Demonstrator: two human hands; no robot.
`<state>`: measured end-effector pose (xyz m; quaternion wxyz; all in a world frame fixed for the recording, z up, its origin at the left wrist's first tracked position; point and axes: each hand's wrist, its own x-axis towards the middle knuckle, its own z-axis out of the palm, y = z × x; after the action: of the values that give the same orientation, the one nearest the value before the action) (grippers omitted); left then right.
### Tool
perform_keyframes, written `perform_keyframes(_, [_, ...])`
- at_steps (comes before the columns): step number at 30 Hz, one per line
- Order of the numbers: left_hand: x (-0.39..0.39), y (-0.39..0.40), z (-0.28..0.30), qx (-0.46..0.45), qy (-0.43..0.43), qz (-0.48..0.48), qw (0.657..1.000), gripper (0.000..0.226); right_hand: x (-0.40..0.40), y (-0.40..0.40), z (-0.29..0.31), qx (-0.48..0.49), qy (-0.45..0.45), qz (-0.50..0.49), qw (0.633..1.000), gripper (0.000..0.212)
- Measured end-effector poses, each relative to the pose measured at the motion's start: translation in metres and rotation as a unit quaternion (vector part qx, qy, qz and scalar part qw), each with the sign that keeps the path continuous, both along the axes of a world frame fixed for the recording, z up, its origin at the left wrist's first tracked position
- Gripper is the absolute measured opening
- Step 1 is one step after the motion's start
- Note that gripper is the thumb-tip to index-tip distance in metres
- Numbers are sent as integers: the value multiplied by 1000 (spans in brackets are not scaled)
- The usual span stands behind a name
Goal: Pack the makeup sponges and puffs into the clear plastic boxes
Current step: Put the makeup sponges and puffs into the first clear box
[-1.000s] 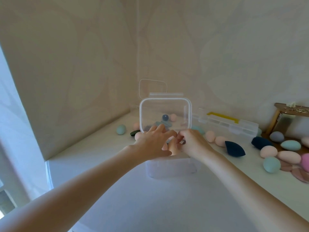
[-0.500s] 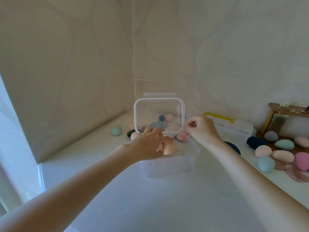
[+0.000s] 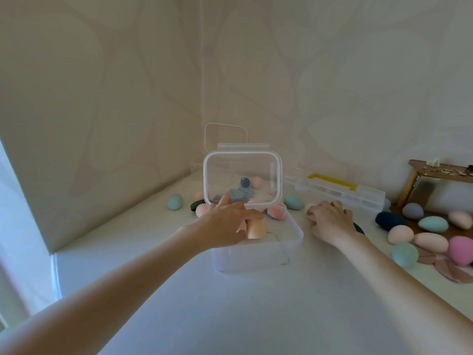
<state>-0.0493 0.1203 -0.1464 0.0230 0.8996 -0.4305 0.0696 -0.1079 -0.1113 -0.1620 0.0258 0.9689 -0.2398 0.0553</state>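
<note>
The left hand (image 3: 225, 221) is reached over the open box (image 3: 258, 252), its fingers curved down on a peach sponge (image 3: 256, 228) lying inside; whether the sponge is gripped or only touched cannot be told. The right hand (image 3: 330, 221) is held just right of the box, low over the bench (image 3: 230, 308), fingers loosely curled beside a pale sponge (image 3: 310, 206) at the fingertips; no hold on it can be made out. The box lid (image 3: 242, 178) is stood upright just beyond the left hand, and a pink striped sponge (image 3: 277, 210) is seen at the box's far rim, between the two hands. Beyond the right hand a long case (image 3: 340, 192) with a yellow handle is laid against the wall. Further right, loose sponges are scattered: navy (image 3: 390, 220), teal (image 3: 433, 224), peach (image 3: 400, 234) and magenta (image 3: 462, 251). Left of the left hand, a teal sponge (image 3: 175, 201) is set apart near the wall.
</note>
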Motion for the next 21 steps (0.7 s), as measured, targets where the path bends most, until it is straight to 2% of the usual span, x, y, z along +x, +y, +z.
perform_keyframes(2, [0, 0, 0, 0, -1, 2, 1000, 51, -1, 1, 10, 34, -129, -4, 991, 22])
perform_keyframes(4, [0, -1, 0, -9, 7, 6, 1000, 50, -4, 7, 25, 88, -266, 3, 960, 10])
perform_keyframes(5, [0, -1, 0, -12, 10, 8, 1000, 50, -5, 13, 33, 132, -312, 12, 941, 9])
perform_keyframes(7, [-1, -1, 0, -11, 8, 8, 1000, 49, -8, 28, 48, 224, -348, 52, 909, 16])
perform_keyframes(9, [0, -1, 0, -6, 7, 8, 1000, 48, -11, 45, 57, 323, -302, 112, 890, 24])
perform_keyframes(11, [0, -1, 0, -2, 6, 9, 1000, 48, -14, 59, 57, 377, -195, 149, 893, 26])
perform_keyframes(13, [-1, -1, 0, 5, -1, 10, 1000, 49, -15, 68, 51, 321, -119, 174, 923, 22])
perform_keyframes(15, [-1, -1, 0, 9, -5, 9, 1000, 50, -14, 76, 44, 212, -96, 198, 952, 13])
perform_keyframes(17, [0, -1, 0, 14, -8, 10, 1000, 51, -13, 83, 40, 129, -89, 206, 966, 10])
perform_keyframes(19, [0, -1, 0, 17, -5, 13, 1000, 50, -12, 89, 38, 87, -81, 200, 973, 3])
perform_keyframes(21, [-1, -2, 0, 12, 0, 13, 1000, 50, -11, 90, 37, 98, -70, 176, 977, 8])
